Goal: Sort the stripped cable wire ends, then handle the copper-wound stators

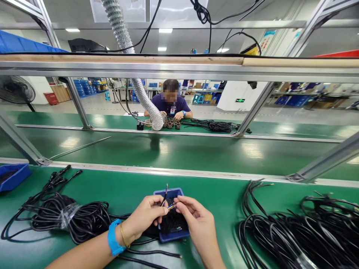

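Observation:
My left hand (147, 213) pinches the stripped end of a black cable (165, 192), where thin yellow, blue and dark wires (170, 206) fan out toward the right. At the tips of those wires, the thumb and forefinger of my right hand (198, 220) are pressed together. Whatever is between them is too small to make out. Both hands are above a blue bin (176, 237) of small, thin black pieces (171, 223). More black cable ends (165, 253) lie on the green bench beneath my left forearm.
A taped coil of black cable (94, 220) lies left, a larger cable heap (269, 233) right. Another blue bin (21, 175) sits far left. Metal frame posts and a rail (140, 170) cross ahead. Beyond a silver duct (146, 99), a co-worker (185, 106) sits at the opposite bench.

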Tool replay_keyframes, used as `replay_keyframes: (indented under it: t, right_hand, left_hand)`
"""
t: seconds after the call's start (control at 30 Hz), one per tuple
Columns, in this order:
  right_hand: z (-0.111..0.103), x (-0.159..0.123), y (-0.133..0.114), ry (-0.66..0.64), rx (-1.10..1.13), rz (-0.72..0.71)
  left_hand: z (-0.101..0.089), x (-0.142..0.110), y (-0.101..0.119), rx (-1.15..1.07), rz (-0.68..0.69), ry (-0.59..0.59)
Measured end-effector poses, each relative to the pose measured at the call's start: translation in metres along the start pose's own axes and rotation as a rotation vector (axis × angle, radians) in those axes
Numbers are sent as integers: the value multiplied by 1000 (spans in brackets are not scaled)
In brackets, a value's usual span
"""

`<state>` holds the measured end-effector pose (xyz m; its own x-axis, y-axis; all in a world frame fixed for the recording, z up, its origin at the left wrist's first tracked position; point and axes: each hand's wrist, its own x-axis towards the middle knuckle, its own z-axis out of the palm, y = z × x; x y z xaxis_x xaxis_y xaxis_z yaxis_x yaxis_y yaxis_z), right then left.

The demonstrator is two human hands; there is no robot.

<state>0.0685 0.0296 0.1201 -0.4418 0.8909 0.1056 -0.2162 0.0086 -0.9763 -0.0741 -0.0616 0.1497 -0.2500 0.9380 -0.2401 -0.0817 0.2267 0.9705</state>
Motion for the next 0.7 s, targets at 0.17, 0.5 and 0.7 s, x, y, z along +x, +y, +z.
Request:
replay_keyframes:
  t: [0.17,0.5,0.7]
  right_hand:
    - [2,-4,0,34,-117,-101]
    - [-2,-5,1,6,-233,-162]
    - [-1,-5,-2,-7,-299,-204]
  left_hand:
    - [0,0,0,4,-1,6]
    - [-1,0,0,-1,18,4]
    - [-2,1,-3,-7,22,18]
